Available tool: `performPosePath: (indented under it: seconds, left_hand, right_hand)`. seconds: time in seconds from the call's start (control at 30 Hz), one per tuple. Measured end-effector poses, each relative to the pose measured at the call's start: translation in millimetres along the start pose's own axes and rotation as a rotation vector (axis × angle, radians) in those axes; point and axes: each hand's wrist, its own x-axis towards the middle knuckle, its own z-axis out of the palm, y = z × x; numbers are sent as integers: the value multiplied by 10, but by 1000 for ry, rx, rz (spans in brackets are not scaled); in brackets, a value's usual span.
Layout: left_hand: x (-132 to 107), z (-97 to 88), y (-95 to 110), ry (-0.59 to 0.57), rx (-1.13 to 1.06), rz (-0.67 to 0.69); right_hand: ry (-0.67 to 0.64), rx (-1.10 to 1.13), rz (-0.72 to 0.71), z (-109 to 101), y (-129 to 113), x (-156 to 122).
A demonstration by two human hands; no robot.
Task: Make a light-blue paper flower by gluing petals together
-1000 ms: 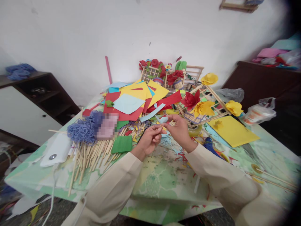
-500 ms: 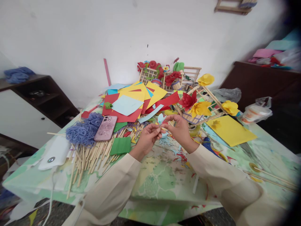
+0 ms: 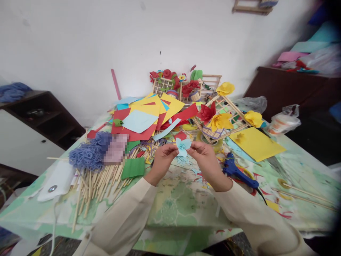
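Observation:
A small light-blue paper flower [image 3: 183, 146] with a fringed centre faces up between my two hands, above the middle of the table. My left hand [image 3: 163, 160] pinches its left side between thumb and fingers. On the other side, my right hand [image 3: 204, 161] pinches a right petal the same way. Light-blue paper scraps [image 3: 183, 160] lie on the table just below the flower. To the right of my right hand rests a blue glue gun [image 3: 236, 170] with a dark cord.
At left are blue yarn [image 3: 89, 151], bamboo sticks [image 3: 97, 183], green crepe paper [image 3: 133, 168] and a white device [image 3: 57, 181]. Coloured paper sheets [image 3: 141, 121] pile up behind. A stick frame with yellow flowers [image 3: 221, 121] and a yellow sheet [image 3: 258, 145] stand or lie at right.
The flower has turned so its open face and petals now show. My hands have moved apart to either side of it and slightly lower. The view has shifted, uncovering the glue gun.

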Motion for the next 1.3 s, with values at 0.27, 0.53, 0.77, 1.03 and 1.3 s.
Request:
performPosePath:
  seconds: [0.27,0.53,0.77,1.03,1.3]
  left_hand:
    - [-15,22,18,-40,44,15]
    - [-21,28,19,-30,58,3]
    - [-34,32,24,-55,92,20]
    - [-21,-3,-44,-20,127,35]
    - [-21,18,10,29,162,17]
  right_hand:
    - [36,84,51,-10,-5,-13]
    - [100,73,-47,-24,-32,-35]
    - [142,-122,-115,-57,-10,-27]
    - [160,-179,-110,-47,-45,-18]
    - [123,-131,-69,-40,-48,-4]
